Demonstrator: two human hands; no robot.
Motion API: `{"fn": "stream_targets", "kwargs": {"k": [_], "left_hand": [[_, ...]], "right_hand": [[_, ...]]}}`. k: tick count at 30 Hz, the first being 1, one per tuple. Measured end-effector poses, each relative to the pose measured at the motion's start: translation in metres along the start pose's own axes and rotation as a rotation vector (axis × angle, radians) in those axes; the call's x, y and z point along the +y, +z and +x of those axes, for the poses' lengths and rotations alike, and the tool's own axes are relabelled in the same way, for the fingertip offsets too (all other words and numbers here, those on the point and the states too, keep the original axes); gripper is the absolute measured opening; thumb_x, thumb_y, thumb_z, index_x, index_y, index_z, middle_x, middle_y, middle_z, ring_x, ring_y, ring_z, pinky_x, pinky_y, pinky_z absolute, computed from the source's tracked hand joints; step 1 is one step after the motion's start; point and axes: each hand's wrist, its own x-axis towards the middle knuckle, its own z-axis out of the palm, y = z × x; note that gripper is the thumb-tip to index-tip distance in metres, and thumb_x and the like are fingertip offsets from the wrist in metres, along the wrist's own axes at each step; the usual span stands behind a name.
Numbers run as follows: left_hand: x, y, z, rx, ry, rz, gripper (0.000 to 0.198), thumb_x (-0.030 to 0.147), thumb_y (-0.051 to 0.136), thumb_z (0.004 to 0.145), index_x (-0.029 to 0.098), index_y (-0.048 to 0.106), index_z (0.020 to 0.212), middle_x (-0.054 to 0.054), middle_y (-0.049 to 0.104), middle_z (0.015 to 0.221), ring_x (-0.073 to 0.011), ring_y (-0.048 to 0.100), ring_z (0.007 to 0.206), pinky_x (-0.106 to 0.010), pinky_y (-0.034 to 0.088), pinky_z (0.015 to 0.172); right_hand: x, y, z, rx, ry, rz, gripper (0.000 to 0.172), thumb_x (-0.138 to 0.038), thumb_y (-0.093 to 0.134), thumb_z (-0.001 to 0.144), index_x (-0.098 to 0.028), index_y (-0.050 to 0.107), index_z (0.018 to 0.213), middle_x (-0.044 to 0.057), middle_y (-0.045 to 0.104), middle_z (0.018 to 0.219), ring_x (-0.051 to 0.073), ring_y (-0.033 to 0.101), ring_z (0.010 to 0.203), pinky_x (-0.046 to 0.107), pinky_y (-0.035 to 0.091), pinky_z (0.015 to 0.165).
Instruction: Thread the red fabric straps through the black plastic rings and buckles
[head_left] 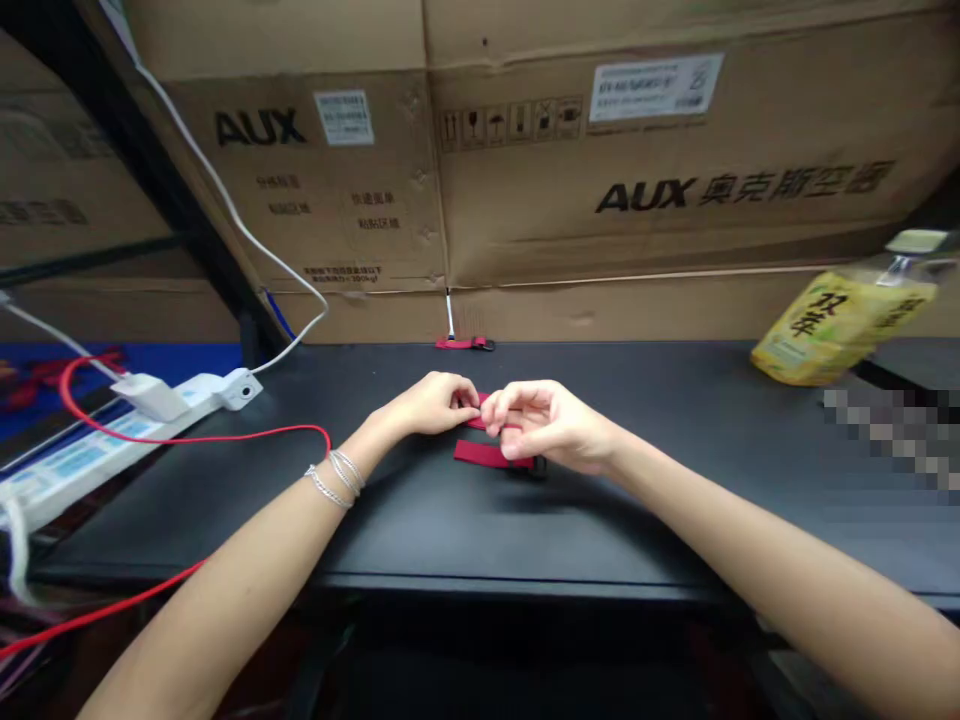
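1. At a black desk, a person works a red webbing strap with both bare hands, directly in front of the body. The strap lies in a doubled band on the desktop, its upper layer raised between the hands.

2. The left hand, curled nearly closed, pinches the upper layer between its fingertips. Silver chain bracelets circle that wrist.

3. The right hand is half open, its fingers arched over the same layer. Whether it has a firm grip cannot be told from this view.

4. A black buckle sits at the strap's right end, partly beneath the right hand.

5. The webbing looks light, soft and flexible, likely to fold easily; the buckle appears stiffer and offers the firmest hold.

6. A second red strap lies at the desk's far edge against AUX cardboard boxes.

7. To the left, a white power strip holds a white plug, with a red cable looping nearby. To the right, a yellow-green drink pouch lies tilted on the desk.
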Motion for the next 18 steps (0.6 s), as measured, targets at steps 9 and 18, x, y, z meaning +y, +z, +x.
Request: {"fn": "stream_targets", "kwargs": {"k": [9, 18], "left_hand": [[-0.0010, 0.0001, 0.0001, 0.001, 0.001, -0.012, 0.023, 0.029, 0.060, 0.076, 0.012, 0.069, 0.089, -0.004, 0.070, 0.077, -0.0137, 0.059, 0.067, -0.022, 0.041, 0.060], [-0.0019, 0.0005, 0.0005, 0.001, 0.013, -0.010, 0.024, 0.029, 0.061, 0.075, 0.012, 0.070, 0.090, -0.004, 0.069, 0.077, -0.0137, 0.059, 0.067, -0.022, 0.041, 0.060]], "right_hand": [[-0.0002, 0.0013, 0.0000, -0.013, -0.005, 0.005, 0.031, -0.003, 0.082, 0.050, -0.015, 0.069, 0.076, 0.002, 0.064, 0.084, 0.010, 0.060, 0.078, 0.017, 0.051, 0.060], [-0.0002, 0.0024, -0.0007, -0.003, -0.008, 0.003, 0.031, -0.004, 0.083, 0.050, -0.015, 0.069, 0.075, 0.002, 0.064, 0.083, 0.010, 0.061, 0.079, 0.017, 0.051, 0.062]]}}
